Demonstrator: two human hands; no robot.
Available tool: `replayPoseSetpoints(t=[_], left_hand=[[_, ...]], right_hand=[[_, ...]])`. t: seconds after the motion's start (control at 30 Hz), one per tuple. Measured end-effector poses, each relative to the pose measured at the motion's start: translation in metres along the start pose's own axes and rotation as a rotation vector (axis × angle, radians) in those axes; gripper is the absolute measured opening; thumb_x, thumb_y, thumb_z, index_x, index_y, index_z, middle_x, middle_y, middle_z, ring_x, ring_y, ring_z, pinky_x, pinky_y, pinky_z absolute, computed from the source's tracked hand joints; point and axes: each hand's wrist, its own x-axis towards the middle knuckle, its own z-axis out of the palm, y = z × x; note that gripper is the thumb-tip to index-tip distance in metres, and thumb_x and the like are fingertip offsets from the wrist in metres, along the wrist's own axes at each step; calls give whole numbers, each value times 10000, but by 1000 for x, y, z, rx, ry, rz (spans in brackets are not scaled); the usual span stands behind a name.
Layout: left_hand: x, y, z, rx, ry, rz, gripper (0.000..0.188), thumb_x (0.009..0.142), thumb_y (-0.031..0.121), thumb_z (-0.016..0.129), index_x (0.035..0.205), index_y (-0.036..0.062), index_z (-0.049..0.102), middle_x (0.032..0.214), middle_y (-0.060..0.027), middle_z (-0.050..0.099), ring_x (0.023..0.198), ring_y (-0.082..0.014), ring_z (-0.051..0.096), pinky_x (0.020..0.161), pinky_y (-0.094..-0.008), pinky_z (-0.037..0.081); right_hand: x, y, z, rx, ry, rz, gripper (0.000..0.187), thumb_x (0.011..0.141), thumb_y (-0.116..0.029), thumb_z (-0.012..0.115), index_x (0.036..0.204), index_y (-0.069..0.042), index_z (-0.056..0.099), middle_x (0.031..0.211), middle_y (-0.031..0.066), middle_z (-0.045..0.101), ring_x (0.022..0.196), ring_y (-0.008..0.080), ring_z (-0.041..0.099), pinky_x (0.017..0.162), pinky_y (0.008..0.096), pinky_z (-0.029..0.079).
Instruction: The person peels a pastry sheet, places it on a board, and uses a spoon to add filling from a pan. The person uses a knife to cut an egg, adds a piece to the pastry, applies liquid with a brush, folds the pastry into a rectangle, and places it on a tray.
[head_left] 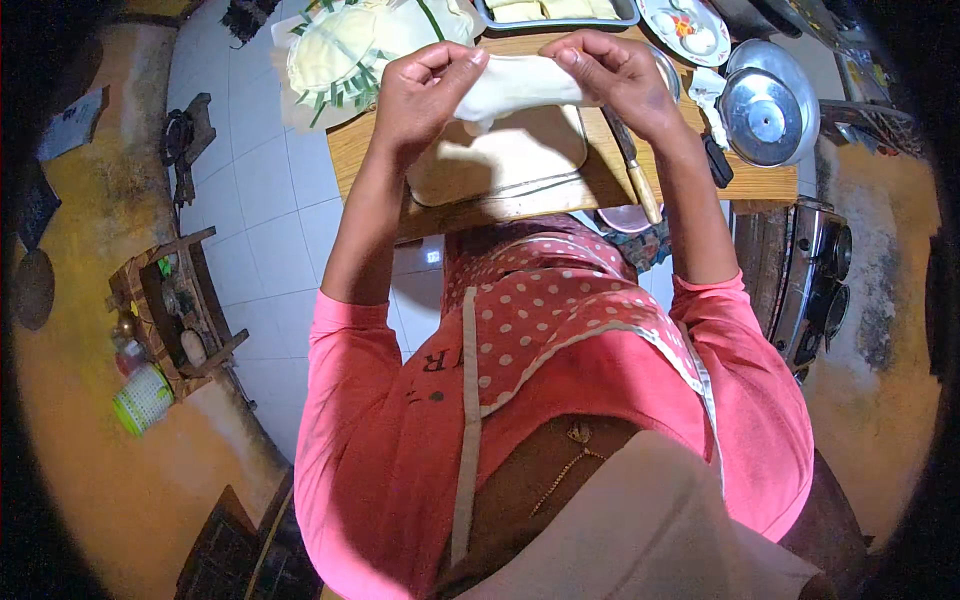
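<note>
A pale piece of dough (525,84) is stretched between my two hands above the board. My left hand (422,92) pinches its left end between thumb and fingers. The right end is gripped the same way by my right hand (632,84). A bit of the dough sags near my left hand. Below lies a white cutting board (490,172), partly in the shadow of my hands. Next to its right edge, under my right wrist, rests a knife (632,165) with a wooden handle reaching past the table's near edge.
Flat dough (335,50) lies on paper with green strips at the far left. A tray (560,20) of dough pieces stands at the back. Right of it are a patterned plate (690,35) and round metal lids (768,118) on the wooden table (755,183).
</note>
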Motion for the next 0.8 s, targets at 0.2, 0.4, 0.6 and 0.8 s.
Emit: replayPoseSetpoints(t=[0.2,0.4,0.6,0.8], left_hand=[[-12,-11,3,-100,-55,-147,201,894,209,634,901,9,660,794,2,633,702,-51,553,627,-202,457],[-61,-51,9,131,-92,-271,270,910,284,596,902,22,662,683,17,600,646,-61,552,581,-220,462],[-59,-132,-7,256,-29,-113,317,917,328,565,895,31,672,667,18,604,589,-92,536,559,-253,446],[9,-179,-44,96,-74,-511,369,910,362,569,833,9,647,659,5,599,565,-74,501,534,-236,414]], right_hand=[[-4,19,-2,-5,72,-21,284,930,-310,560,997,-59,674,756,-55,592,659,20,490,558,203,422],[-38,27,4,-99,-103,62,230,936,-263,555,987,-61,653,717,-64,542,602,19,455,520,193,384],[-3,76,35,-115,-172,276,245,930,-274,562,988,-54,653,664,-51,521,551,42,424,492,214,369],[60,183,57,-72,-170,219,229,948,-237,530,1009,-57,659,628,-53,500,529,50,432,486,219,366]])
